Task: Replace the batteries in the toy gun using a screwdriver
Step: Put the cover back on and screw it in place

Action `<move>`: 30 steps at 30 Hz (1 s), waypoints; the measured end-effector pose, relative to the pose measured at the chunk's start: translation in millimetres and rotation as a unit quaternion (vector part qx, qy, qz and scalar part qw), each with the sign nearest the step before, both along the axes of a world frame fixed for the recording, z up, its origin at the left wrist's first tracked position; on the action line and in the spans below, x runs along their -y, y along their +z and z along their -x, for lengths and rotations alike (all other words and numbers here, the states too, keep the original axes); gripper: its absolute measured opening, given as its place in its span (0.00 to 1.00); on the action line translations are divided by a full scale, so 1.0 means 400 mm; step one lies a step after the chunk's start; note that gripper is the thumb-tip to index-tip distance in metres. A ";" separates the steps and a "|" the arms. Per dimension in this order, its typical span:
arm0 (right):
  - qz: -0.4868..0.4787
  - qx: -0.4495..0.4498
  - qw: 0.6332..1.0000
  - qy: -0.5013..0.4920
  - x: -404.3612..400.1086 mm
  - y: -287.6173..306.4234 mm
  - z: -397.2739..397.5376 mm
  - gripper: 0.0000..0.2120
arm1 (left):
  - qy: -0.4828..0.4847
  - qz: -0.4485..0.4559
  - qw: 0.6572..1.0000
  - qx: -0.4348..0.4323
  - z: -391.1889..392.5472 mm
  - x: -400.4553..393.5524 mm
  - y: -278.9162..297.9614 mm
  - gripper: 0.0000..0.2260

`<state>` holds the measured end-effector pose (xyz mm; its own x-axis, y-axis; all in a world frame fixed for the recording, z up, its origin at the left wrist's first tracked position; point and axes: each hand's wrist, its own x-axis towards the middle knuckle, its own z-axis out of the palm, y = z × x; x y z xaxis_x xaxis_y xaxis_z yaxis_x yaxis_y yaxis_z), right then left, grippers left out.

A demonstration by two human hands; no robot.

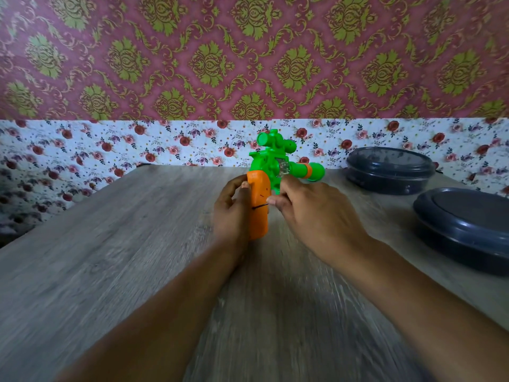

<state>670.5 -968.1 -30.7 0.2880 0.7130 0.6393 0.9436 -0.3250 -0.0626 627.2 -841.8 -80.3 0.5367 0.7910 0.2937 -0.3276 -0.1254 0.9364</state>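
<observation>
the toy gun [271,172] stands over the middle of the wooden table [110,257], orange grip down, green barrel pointing right. the left hand [231,213] grips the orange grip from the left. the right hand [311,213] pinches a thin dark screwdriver [260,206], its tip against the grip. right of the gun lie two dark lidded containers [389,169], lids shut, contents hidden.

Pretty busy backdrop: upper wall [248,51] is pinkish-maroon with gold-green damask, and a white rose-print strip [110,144] runs below it. Grey wood-grain table [124,257] sits against that, with two dark lidded containers [389,169] at its right side.
</observation>
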 end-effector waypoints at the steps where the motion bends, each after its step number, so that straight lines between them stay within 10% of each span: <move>1: 0.004 0.001 1.000 -0.016 0.001 -0.003 -0.005 0.14 | 0.004 -0.006 1.000 -0.005 0.001 0.001 0.000 0.13; 14: -0.040 0.095 0.993 -0.055 -0.025 -0.054 0.028 0.07 | 0.004 -0.003 1.000 -0.002 0.002 -0.004 0.000 0.07; 18: 0.003 -0.115 0.992 -0.054 -0.027 -0.054 0.017 0.19 | 0.037 -0.003 0.999 -0.024 0.001 -0.001 0.011 0.08; 22: -0.015 -0.203 0.977 0.060 -0.025 -0.037 -0.011 0.05 | 0.046 -0.013 0.998 -0.029 -0.002 -0.004 0.005 0.09; 30: 0.005 0.244 0.969 0.031 -0.012 -0.040 -0.024 0.11 | 0.029 -0.041 0.999 -0.015 0.003 0.007 -0.003 0.12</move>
